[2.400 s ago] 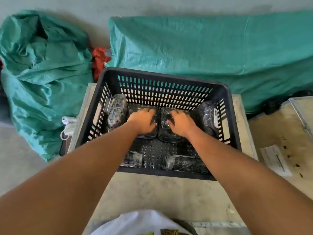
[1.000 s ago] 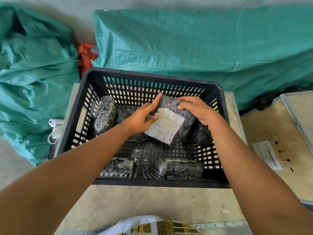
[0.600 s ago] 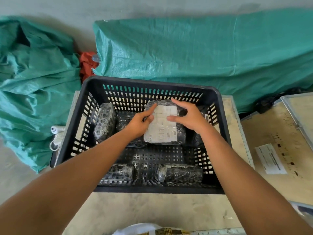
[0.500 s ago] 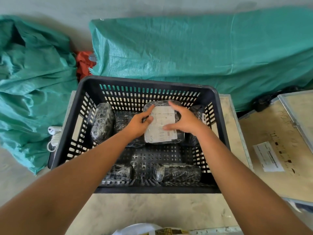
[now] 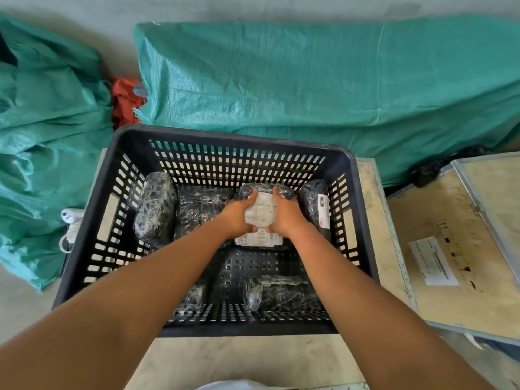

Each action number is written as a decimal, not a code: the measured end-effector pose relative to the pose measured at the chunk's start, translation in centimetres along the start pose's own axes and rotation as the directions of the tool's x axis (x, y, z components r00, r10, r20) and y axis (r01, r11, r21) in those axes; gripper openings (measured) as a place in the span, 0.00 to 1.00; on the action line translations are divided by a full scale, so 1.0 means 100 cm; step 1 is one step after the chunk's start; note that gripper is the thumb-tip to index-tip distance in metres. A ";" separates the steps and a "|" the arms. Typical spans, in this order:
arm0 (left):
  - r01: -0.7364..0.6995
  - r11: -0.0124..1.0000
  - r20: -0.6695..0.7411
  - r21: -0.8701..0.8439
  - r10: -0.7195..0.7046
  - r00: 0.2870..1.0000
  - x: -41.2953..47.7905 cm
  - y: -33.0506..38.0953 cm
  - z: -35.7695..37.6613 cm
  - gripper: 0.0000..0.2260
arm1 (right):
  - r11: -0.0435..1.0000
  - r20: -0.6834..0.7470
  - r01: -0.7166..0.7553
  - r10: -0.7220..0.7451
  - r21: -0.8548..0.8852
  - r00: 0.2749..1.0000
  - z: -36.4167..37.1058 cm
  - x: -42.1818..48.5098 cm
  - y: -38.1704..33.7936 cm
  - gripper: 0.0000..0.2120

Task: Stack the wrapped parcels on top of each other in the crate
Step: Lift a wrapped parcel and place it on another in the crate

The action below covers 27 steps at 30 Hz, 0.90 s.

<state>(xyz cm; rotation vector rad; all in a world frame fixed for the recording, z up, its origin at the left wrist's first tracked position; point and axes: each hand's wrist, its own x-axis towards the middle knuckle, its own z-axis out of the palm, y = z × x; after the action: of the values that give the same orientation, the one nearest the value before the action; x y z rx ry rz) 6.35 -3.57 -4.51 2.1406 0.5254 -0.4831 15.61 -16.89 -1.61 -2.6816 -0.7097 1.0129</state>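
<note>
A black slotted crate (image 5: 92,249) holds several parcels wrapped in black plastic. A parcel with a white label (image 5: 262,218) lies flat at the back middle, on top of another parcel. My left hand (image 5: 237,218) and my right hand (image 5: 282,215) grip it from either side, thumbs on the label. One wrapped parcel (image 5: 154,206) stands at the back left, another (image 5: 201,209) lies beside it, and a third (image 5: 315,204) leans at the back right. Two smaller parcels, one (image 5: 278,295) to the right and one (image 5: 194,298) partly behind my left arm, lie at the crate's front.
The crate stands on a pale table (image 5: 247,358). Green tarpaulin bundles lie behind (image 5: 323,80) and to the left (image 5: 47,130), with a red cloth (image 5: 125,99) between them. A wooden board with a paper label (image 5: 433,260) sits to the right. A white plug (image 5: 70,216) lies left of the crate.
Both hands lifted the labelled parcel, turned it label up and lowered it flat onto the parcel at the back middle. The hands now press its sides lower in the crate.
</note>
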 end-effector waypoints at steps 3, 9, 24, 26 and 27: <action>0.093 0.962 0.026 0.257 -0.103 0.994 0.002 0.012 0.013 0.51 | 0.988 -0.018 -0.071 0.069 -0.137 0.997 0.008 0.001 -0.004 0.49; 0.085 0.910 0.014 0.405 -0.099 0.995 -0.001 0.014 0.022 0.46 | 0.983 -0.029 -0.073 0.069 -0.168 0.997 0.001 -0.014 -0.011 0.32; -0.095 0.784 0.128 0.613 0.020 0.992 0.001 0.008 0.033 0.43 | 0.993 -0.292 -0.057 0.024 -0.107 0.956 -0.038 -0.090 0.034 0.44; -0.091 0.791 0.118 0.605 0.024 0.993 0.001 0.008 0.033 0.43 | 0.997 -0.345 -0.005 -0.022 -0.075 0.938 -0.033 -0.088 0.037 0.42; -0.096 0.794 0.116 0.600 0.032 0.993 0.000 0.007 0.032 0.43 | 0.999 -0.364 0.030 -0.037 -0.025 0.931 -0.031 -0.086 0.039 0.42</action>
<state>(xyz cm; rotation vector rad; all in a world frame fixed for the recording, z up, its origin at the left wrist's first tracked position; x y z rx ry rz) 6.27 -6.57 -5.86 2.7165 0.2501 -0.8014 13.49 -24.62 4.38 -2.7491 -0.6852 0.4757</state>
